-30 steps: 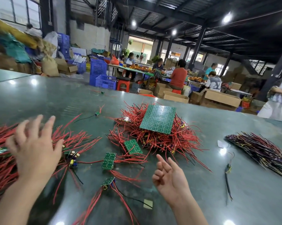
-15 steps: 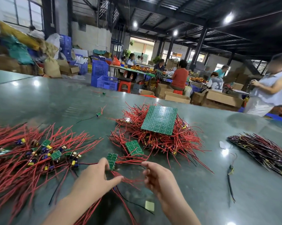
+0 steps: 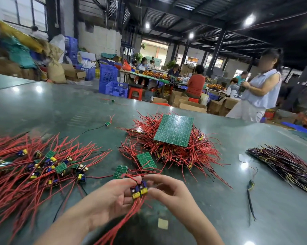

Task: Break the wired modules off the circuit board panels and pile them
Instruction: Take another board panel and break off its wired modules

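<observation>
Both hands pinch module strip (image 3: 139, 190) | blue-yellow parts up | red wires trail toward wearer

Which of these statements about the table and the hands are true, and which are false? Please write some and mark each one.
1. Both hands hold one small wired piece between them. True: the left hand and the right hand pinch the wired piece.
2. The big green board lies flat on the bare table. False: it rests on the red wire heap.
3. The pile of loose pieces is to the left of the hands. True.
4. The dark wire bundle lies at the table's left edge. False: it lies on the right.
</observation>
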{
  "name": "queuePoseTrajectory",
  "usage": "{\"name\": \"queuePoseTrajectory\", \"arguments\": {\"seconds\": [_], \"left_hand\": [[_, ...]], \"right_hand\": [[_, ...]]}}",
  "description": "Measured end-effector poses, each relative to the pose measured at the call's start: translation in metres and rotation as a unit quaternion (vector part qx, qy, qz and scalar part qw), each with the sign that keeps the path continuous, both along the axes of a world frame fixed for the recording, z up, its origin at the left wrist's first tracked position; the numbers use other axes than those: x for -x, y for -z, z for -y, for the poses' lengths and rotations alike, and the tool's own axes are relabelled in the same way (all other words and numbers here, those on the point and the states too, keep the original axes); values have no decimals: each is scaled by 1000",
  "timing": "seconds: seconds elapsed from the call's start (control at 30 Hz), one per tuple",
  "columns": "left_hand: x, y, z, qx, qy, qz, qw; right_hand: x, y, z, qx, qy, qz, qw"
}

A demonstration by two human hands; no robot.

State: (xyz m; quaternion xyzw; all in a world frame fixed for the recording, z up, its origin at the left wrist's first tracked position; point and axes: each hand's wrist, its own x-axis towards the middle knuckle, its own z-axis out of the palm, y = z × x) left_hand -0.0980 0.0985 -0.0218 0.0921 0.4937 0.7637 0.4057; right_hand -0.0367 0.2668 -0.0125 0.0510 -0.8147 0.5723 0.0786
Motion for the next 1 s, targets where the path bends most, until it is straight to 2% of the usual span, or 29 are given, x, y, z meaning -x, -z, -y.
{"name": "queuePoseTrajectory", "arguments": {"seconds": [0.13, 0.33, 0.43, 0.5, 0.6, 0.73, 1.0], "left_hand": [[-2, 4, -4, -21, -9, -12, 1000], [3, 13, -9, 15, -102, -27, 994], [5, 13, -11, 26, -118, -29, 992], [7, 11, -10, 8, -116, -20, 993], [3, 7, -9, 0, -94, -91, 991], [-5, 10, -3, 26, -140, -235, 962], [-2, 10, 2, 22, -149, -275, 949]], "right_hand": [[-2, -3, 3, -1, 0, 19, 1000], [-4, -4, 11, 60, -24, 39, 997], [-2, 0, 14, 53, 17, 28, 998], [-1, 1, 12, 93, 40, 26, 994], [0, 0, 7, 131, 49, 18, 990], [0, 3, 9, 145, 36, 27, 988], [-1, 3, 4, 55, -22, 1, 998]]}}
